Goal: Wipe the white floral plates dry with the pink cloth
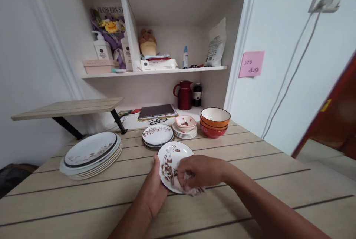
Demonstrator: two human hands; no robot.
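A small white plate (178,152) with a brown flower pattern and a dark rim is tilted toward me above the table. My left hand (155,185) grips it at the lower left edge, thumb along the rim and the other fingers hidden underneath. My right hand (198,170) is closed on a crumpled pale cloth (196,190) pressed against the plate's lower right face. Just behind sits a short stack of similar small plates (157,134). Beside that stack, a pink-edged bowl (185,122) rests on several white saucers (185,134).
Large plates (91,153) are stacked at the left, near a raised wooden shelf (66,107) on black legs. Orange and red bowls (214,120) are stacked at the back right. Behind stand a dark red jug (184,95), a dark bottle (197,95), a laptop (156,111) and glasses (158,121).
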